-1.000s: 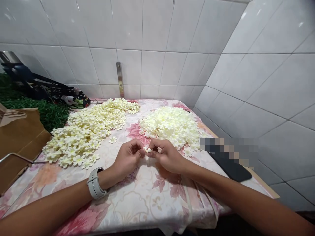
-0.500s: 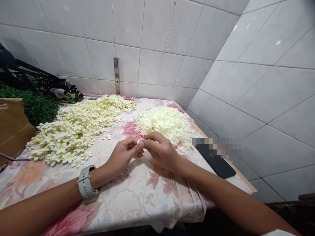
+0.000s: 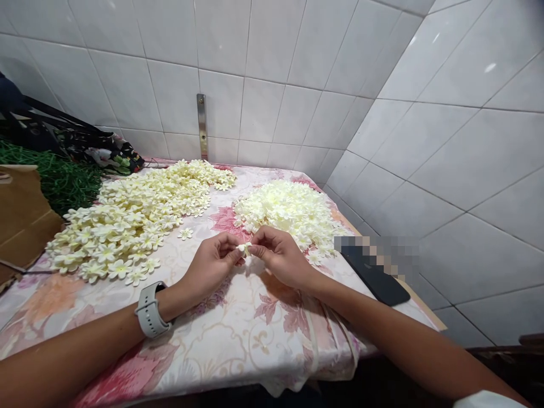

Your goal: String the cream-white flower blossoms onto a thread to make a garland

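A small white flower [image 3: 243,248] is pinched between both hands above the middle of the table. My left hand [image 3: 215,260], with a grey watch band on its wrist, grips the flower's left side. On its right side the fingertips of my right hand [image 3: 278,258] are closed on it. A large pile of cream-yellow flowers [image 3: 127,221] spreads over the left of the table, with a single loose flower [image 3: 185,233] beside it. Behind my right hand lies a second pile of paler flowers [image 3: 293,212].
A dark phone [image 3: 378,280] lies at the table's right edge, partly blurred out. At the left are a torn cardboard box [image 3: 23,212], green shredded strands [image 3: 70,184] and a dark floral bag [image 3: 108,153]. Tiled walls stand behind and right of the flowered tablecloth [image 3: 225,340].
The fingers of my right hand have shifted on the flower, and more of it shows between my hands. The camera view has moved slightly.
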A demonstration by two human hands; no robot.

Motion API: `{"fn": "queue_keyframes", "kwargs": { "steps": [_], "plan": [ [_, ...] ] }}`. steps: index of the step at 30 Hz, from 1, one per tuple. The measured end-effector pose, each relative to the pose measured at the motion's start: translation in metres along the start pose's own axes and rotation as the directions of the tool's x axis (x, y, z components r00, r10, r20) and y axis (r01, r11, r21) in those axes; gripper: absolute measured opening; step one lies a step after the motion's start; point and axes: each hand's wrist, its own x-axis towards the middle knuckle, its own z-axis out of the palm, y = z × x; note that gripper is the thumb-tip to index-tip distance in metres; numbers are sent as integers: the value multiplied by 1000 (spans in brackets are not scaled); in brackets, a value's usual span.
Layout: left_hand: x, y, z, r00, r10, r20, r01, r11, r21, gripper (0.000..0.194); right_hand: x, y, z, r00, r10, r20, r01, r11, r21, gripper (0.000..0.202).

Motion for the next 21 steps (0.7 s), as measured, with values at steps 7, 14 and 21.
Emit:
{"fn": "queue_keyframes", "kwargs": {
  "steps": [7,14,21],
  "plan": [
    [-6,3,4,989,138,46,-140,988,61,22,-1,-5,1,997,66,33,-69,994,83,22],
    [-1,2,0,992,123,14,-124,987,106,25,3,0,-3,924,239,300,-347,853,389,37],
    [0,0,-1,991,106,85,-117,983,142,27,2,-3,-5,990,73,120,-90,986,141,37]
  ]
}}
